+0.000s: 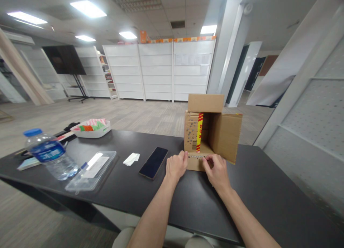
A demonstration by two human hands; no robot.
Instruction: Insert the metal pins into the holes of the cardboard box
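A cardboard box (229, 137) rests on the dark table with its open side facing me and its flaps folded out. Dark gem-like dots cover its left flap, beside red-and-yellow tape (199, 133). Along the lower front flap runs a row of small shiny studs (195, 156). My left hand (176, 165) is closed at the left edge of this flap, thumb and fingers gripping it. At the row's right end my right hand (217, 169) makes a pinch against the flap. Anything between those fingertips is too small to make out.
Left of my hands on the table (120, 189) lie a phone (153, 163), a crumpled tissue (131, 159) and a clear plastic case (92, 171). A water bottle (51, 155) and a white basket (92, 132) with colourful packets stand farther left.
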